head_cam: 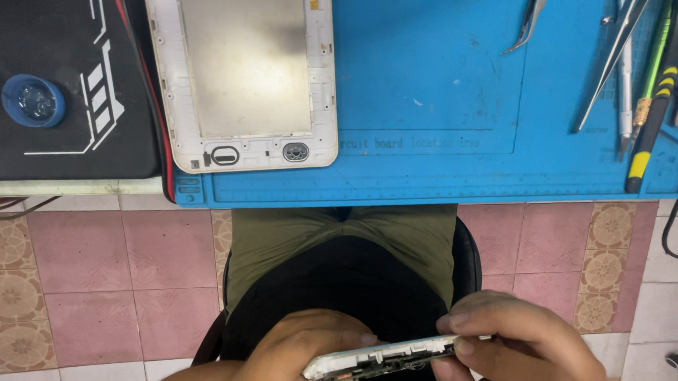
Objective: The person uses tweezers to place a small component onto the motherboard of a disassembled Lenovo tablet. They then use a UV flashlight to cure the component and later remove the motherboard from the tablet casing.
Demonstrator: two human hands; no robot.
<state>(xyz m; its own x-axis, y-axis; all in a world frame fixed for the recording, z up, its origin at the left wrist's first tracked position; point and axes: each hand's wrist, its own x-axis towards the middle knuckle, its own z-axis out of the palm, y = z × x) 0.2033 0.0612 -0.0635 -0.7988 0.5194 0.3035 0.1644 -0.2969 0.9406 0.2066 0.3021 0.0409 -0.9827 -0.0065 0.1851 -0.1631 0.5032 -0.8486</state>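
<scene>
Well beyond both hands, a blue mat (432, 103) on the bench carries a white tablet frame (241, 74) and tweezers (529, 24). Over the lap, the left hand (299, 354) and right hand (525, 347) grip a white device part (378, 359) edge-on between them.

Single head-worn camera, looking steeply down over the person's lap. Counter (429, 186) edge fills the 12 o'clock half, tiled floor (125, 281) below it, hands (438, 355) close to the lens at 6 o'clock.
</scene>
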